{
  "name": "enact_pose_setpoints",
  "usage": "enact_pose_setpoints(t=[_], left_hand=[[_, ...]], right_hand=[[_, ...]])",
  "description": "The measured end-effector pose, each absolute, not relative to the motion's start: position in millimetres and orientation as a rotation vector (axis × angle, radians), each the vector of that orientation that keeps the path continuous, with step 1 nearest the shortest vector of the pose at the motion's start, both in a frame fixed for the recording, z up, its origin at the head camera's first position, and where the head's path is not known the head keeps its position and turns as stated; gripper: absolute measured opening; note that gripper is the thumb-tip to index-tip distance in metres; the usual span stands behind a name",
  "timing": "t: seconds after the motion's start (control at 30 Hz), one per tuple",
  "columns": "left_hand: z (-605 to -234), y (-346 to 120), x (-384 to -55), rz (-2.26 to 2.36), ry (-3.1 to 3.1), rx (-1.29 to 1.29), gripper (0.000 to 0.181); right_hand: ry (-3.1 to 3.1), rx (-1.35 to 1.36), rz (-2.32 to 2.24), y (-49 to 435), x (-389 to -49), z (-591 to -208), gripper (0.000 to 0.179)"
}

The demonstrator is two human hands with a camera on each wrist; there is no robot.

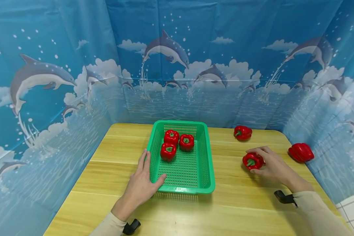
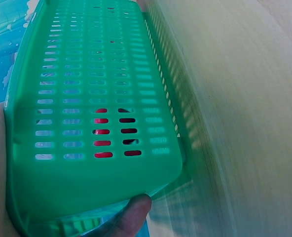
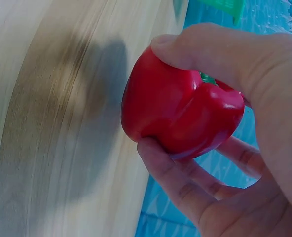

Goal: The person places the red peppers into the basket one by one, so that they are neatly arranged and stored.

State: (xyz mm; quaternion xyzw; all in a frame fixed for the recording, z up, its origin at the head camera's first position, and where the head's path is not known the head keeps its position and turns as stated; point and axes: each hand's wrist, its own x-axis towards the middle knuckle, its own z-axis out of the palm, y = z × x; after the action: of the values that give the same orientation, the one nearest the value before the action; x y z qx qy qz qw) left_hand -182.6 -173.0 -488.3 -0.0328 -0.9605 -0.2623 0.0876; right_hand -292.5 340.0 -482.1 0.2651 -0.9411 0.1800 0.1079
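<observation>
My right hand holds a red bell pepper, its stem turned toward me. In the right wrist view the thumb presses one side of the pepper and the fingers curl round the other, its shadow falling on the table beside it. A green plastic basket stands at mid-table with three red bell peppers in its far left part. Gripping its near left corner, my left hand has the thumb over the near rim and fingers along the left side. A fingertip shows against the basket's slotted wall.
Two more red bell peppers lie on the right of the wooden table: one near the back edge, another at the right edge. A blue dolphin-print curtain encloses the back and sides.
</observation>
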Motion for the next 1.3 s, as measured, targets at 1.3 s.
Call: enact_pose_setpoints(t=[1.3], left_hand=[[-488.0, -173.6, -181.9, -0.796, -2.856, -0.106, 0.114]], right_hand=[[-2.783, 0.783, 0.729, 280.9, -287.6, -442.5, 0.09]])
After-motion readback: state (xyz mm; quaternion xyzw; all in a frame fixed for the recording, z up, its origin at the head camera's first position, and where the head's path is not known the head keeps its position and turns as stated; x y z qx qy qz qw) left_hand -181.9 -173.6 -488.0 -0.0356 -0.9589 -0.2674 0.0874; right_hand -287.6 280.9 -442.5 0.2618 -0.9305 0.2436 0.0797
